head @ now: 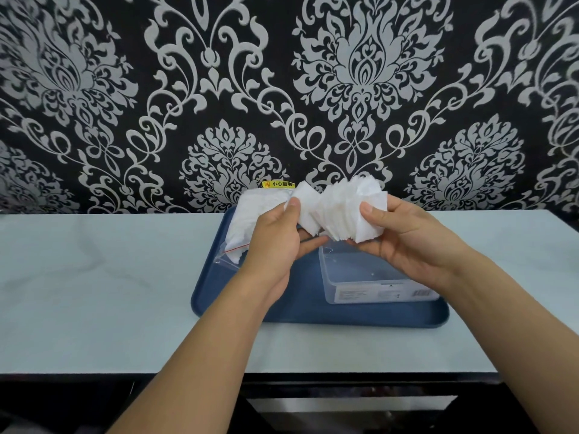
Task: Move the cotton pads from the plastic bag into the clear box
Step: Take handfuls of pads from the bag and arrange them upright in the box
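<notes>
Bare forearms reaching in from below, both hands up over the dark blue plastic tray [250, 311] on the pale grey worktop [94, 277]. Left hand [275, 236] pinching the left end of a fanned stack of white square cotton pads [338, 208], thumb on top, fingers curled under. Right hand [404, 236] gripping the right end the same way. Stack held in the air, splayed like an accordion, just above the near-left corner of the clear rectangular plastic box [369, 277], which looks empty so far.

Clear zip-top plastic bag with red seal line [247, 227] lying on the tray's left side, behind the left hand, more pads inside.

Risks, judged from this:
- loose middle of the fan, held by end pressure only; easing either grip likely drops pads onto the tray or worktop
- stack spread wider than it should be for the box; needs squaring first, else edges catch on the rim
- light box could slide on the tray if pushed

Writing: small yellow sticker [279, 184] on the patterned wall reads 小心触电; white label [376, 293] on the box front too small to read
</notes>
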